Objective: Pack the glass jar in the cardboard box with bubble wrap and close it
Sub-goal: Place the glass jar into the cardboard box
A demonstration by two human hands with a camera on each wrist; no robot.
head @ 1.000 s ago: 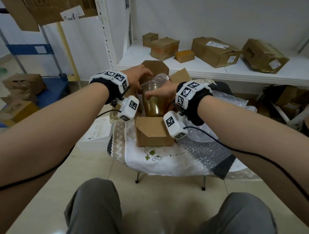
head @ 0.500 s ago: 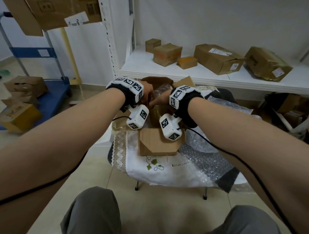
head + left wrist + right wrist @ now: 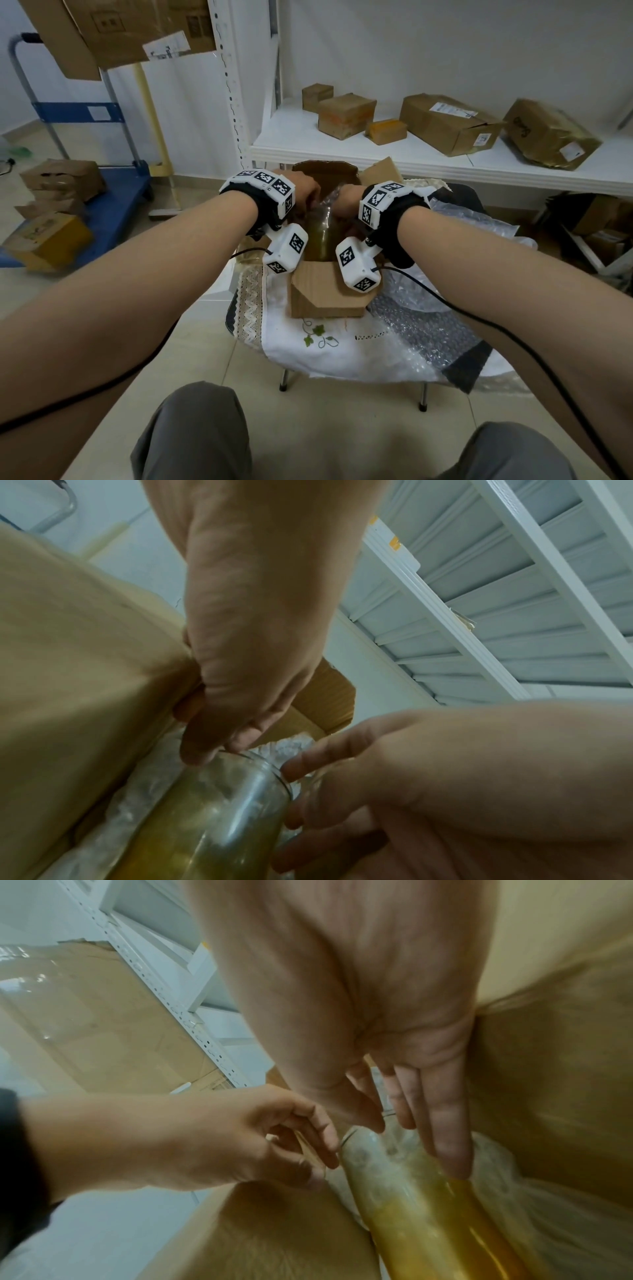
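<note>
An open cardboard box [image 3: 325, 294] stands on a small cloth-covered table [image 3: 342, 346]. Inside it a clear glass jar [image 3: 318, 236] with an amber tint stands upright, with bubble wrap [image 3: 294, 745] packed around it. My left hand [image 3: 308, 195] reaches in from the left, and its curled fingertips [image 3: 205, 750] pinch the jar's rim. My right hand [image 3: 346, 202] grips the jar from the right: its thumb is at the rim and its fingers [image 3: 445, 1137] lie along the glass. The box flaps stand open around both hands.
A loose sheet of bubble wrap [image 3: 428, 325] covers the table's right half. Behind the table a white shelf [image 3: 445, 164] carries several cardboard boxes. At the left a blue cart [image 3: 102, 212] holds more boxes. My knees are low in the head view.
Both hands have drawn closer together over the jar's mouth. The jar sits lower in the box than one second ago. My head has moved a little nearer.
</note>
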